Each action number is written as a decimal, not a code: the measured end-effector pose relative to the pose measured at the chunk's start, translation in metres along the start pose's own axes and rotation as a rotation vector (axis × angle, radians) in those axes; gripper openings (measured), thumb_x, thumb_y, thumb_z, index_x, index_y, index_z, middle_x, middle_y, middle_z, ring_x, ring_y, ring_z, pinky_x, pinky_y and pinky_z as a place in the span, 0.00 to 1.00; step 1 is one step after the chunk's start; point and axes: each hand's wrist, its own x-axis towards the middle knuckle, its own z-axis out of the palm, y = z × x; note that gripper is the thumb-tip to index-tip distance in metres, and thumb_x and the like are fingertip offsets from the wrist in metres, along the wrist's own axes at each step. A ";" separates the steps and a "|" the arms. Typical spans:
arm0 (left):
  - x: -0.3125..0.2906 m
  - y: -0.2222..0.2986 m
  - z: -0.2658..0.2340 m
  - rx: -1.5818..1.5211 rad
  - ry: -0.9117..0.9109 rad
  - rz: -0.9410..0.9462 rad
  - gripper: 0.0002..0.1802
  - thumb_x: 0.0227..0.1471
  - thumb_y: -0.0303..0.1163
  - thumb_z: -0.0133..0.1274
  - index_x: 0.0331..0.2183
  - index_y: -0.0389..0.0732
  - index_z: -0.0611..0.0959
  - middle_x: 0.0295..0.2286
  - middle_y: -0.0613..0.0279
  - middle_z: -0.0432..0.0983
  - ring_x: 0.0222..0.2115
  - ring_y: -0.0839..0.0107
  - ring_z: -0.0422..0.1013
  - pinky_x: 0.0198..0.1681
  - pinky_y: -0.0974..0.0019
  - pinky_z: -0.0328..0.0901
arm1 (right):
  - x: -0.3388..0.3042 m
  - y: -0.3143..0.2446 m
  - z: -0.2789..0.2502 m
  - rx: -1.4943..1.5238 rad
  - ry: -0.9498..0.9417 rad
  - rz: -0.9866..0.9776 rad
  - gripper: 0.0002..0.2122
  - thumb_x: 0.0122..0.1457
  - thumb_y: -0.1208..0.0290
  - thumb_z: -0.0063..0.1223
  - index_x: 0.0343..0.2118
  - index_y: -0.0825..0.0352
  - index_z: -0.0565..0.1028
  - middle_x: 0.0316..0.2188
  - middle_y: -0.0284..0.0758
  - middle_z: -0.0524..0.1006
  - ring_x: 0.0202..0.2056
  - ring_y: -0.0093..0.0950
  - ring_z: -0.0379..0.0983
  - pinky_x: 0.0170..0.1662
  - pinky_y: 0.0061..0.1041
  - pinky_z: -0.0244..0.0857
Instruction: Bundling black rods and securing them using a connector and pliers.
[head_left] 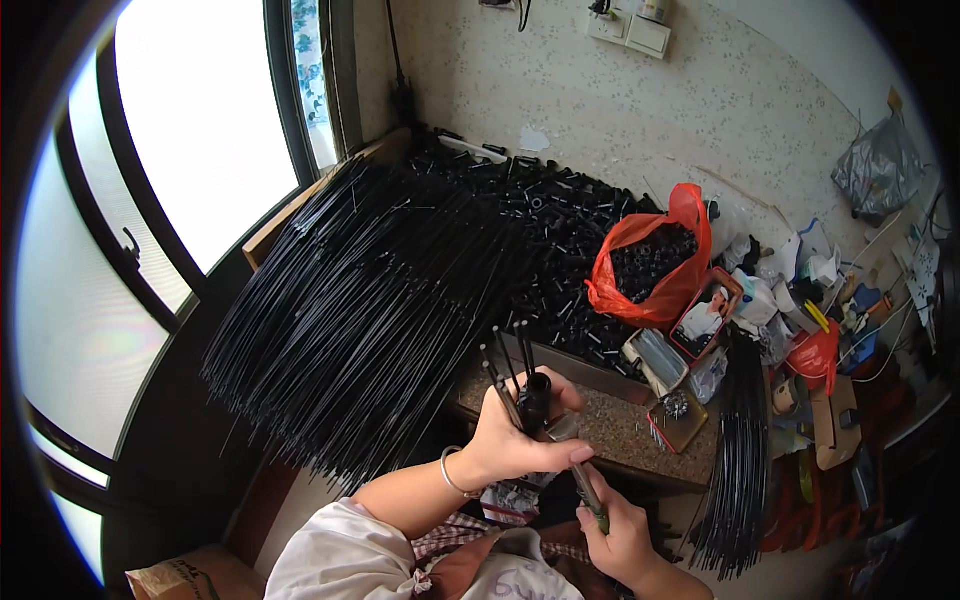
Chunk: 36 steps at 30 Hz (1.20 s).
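Observation:
My left hand [505, 440], with a bangle at the wrist, is closed around a black tubular piece [537, 392] with an open round end. Several thin black rods [503, 352] stick up from the same grip, their tips pointing away from me. Below and right of it, my right hand [622, 532] grips a slim dark stick-like tool [591, 494] with a greenish end. The tool's upper end runs up to a grey metallic part [562, 428] by my left thumb. Exactly how they meet is hidden by the fingers.
A large fan of thin black rods [340, 300] covers the left. Behind lie heaped black tubular parts [560, 215] and a red plastic bag [604, 275] of similar pieces. A phone [706, 313], a tray of small metal bits [688, 440] and a hanging rod bundle [738, 470] are rightward.

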 end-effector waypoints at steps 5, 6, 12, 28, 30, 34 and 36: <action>-0.008 -0.004 0.007 0.007 0.067 -0.081 0.13 0.22 0.27 0.56 0.17 0.37 0.69 0.14 0.70 0.64 0.15 0.83 0.59 0.17 0.80 0.54 | -0.031 0.004 0.028 0.133 0.100 0.107 0.11 0.49 0.69 0.42 0.33 0.70 0.66 0.25 0.39 0.70 0.24 0.31 0.67 0.27 0.21 0.62; -0.008 -0.003 0.009 0.006 0.063 -0.083 0.13 0.22 0.27 0.56 0.17 0.37 0.69 0.14 0.70 0.64 0.15 0.83 0.59 0.17 0.80 0.54 | -0.033 0.003 0.029 0.133 0.103 0.109 0.11 0.49 0.69 0.42 0.33 0.70 0.66 0.25 0.39 0.70 0.24 0.31 0.67 0.27 0.21 0.62; -0.001 -0.003 0.007 0.139 0.043 0.023 0.14 0.24 0.25 0.56 0.20 0.37 0.70 0.13 0.72 0.61 0.15 0.85 0.56 0.17 0.82 0.51 | -0.007 0.003 0.011 0.293 -0.036 0.294 0.12 0.46 0.78 0.42 0.35 0.73 0.64 0.15 0.32 0.67 0.16 0.18 0.64 0.21 0.16 0.60; -0.010 0.007 -0.053 -0.301 -0.176 -0.025 0.11 0.34 0.26 0.51 0.15 0.39 0.63 0.10 0.61 0.63 0.11 0.76 0.61 0.16 0.75 0.58 | -0.006 0.126 -0.001 -0.745 0.220 0.367 0.17 0.41 0.59 0.48 0.26 0.70 0.67 0.29 0.38 0.64 0.36 0.35 0.60 0.35 0.30 0.56; 0.007 0.028 -0.073 -0.564 -0.134 0.162 0.16 0.39 0.38 0.49 0.15 0.43 0.60 0.07 0.70 0.56 0.08 0.81 0.55 0.12 0.78 0.55 | -0.005 0.131 -0.003 -0.788 0.217 0.309 0.17 0.41 0.60 0.48 0.28 0.70 0.67 0.29 0.38 0.64 0.36 0.34 0.59 0.37 0.30 0.55; 0.014 0.047 -0.065 -1.232 0.098 0.279 0.13 0.44 0.38 0.43 0.18 0.43 0.60 0.12 0.71 0.52 0.13 0.80 0.54 0.29 0.71 0.61 | -0.007 0.129 -0.019 -0.696 0.152 0.202 0.24 0.38 0.61 0.52 0.38 0.70 0.63 0.33 0.39 0.64 0.38 0.32 0.59 0.40 0.29 0.54; 0.010 0.024 -0.051 -1.274 0.118 0.174 0.14 0.43 0.40 0.44 0.18 0.43 0.61 0.12 0.70 0.53 0.17 0.78 0.57 0.37 0.65 0.60 | -0.002 0.108 -0.029 0.136 0.254 -0.110 0.24 0.42 0.62 0.50 0.42 0.68 0.60 0.32 0.35 0.64 0.36 0.30 0.61 0.41 0.28 0.56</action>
